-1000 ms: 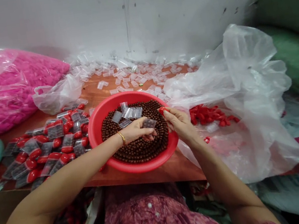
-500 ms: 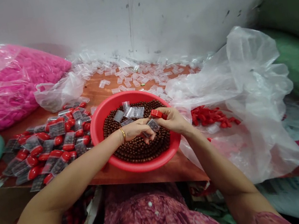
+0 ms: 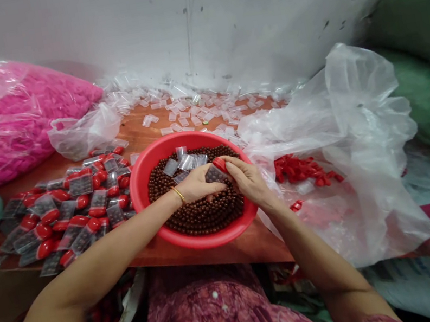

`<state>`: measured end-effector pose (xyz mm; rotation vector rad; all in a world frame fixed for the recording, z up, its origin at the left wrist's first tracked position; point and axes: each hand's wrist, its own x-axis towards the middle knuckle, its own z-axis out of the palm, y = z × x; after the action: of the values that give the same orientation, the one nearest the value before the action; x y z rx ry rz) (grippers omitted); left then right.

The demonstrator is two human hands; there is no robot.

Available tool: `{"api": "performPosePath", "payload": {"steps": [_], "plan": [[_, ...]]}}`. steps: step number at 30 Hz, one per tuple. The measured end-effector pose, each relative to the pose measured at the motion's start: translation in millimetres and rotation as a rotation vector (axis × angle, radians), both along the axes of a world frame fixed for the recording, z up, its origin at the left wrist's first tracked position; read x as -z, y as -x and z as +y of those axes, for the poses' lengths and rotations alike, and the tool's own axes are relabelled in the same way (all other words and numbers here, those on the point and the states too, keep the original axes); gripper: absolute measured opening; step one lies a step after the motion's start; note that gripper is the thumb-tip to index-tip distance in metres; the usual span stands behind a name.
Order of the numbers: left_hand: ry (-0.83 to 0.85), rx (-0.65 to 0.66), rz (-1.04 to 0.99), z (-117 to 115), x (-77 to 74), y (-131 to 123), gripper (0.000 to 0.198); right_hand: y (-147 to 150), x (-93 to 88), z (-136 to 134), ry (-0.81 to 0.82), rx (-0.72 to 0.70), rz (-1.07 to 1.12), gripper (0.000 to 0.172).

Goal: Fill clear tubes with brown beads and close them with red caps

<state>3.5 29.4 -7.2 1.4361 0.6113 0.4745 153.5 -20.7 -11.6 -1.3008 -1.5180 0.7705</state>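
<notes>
Over the red basin (image 3: 137, 188), the left hand (image 3: 198, 187) is holding a small clear case (image 3: 215, 176), its fingers closing around the body with the thumb lying along the near side. The case's long axis is slanting from the near left up towards the far right, and a red cap (image 3: 219, 164) is sitting at the far end, pointing away from the wearer. The right hand (image 3: 247, 178) is pinching that cap, thumb and fingers drawn together on it; from where I'm standing, I can't tell whether it is fully seated. Dark contents are showing through the flat, see-through walls.

Beneath the hands, glossy round brown beads (image 3: 204, 222) are lying in curving strings, with several shiny clear cases (image 3: 187, 162) resting on top. The smooth plastic basin is standing near the front edge of the reddish-brown worktop (image 3: 210, 258). Towards the worktop's left edge, filled cases with rounded red caps (image 3: 81, 197) are lying heaped at all angles. Along the back edge, thin clear pieces (image 3: 198, 111) are scattering light. On the right side, loose red caps (image 3: 301, 168) are lying beside a crumpled, milky plastic bag (image 3: 362, 103), and a thin gold bracelet (image 3: 180, 195) is circling the left wrist.
</notes>
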Motion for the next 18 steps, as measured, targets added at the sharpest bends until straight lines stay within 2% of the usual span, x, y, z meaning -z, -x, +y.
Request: {"api": "performPosePath", "payload": {"steps": [6, 11, 15, 18], "plan": [[-0.216, -0.165, 0.079, -2, 5.1, 2, 0.019, 3, 8.2, -5, -0.158, 0.012, -0.191, 0.038], [-0.308, -0.198, 0.137, -2, 4.0, 1, 0.010, 0, 11.2, -10, -0.189, -0.037, -0.339, 0.041], [-0.285, -0.164, 0.079, -3, 1.9, -1, 0.010, -2, 1.7, -11, -0.188, -0.045, -0.266, 0.039], [-0.283, -0.115, 0.057, -4, 0.3, -1, 0.012, -5, -7.3, -5, -0.188, 0.036, -0.160, 0.046]]}}
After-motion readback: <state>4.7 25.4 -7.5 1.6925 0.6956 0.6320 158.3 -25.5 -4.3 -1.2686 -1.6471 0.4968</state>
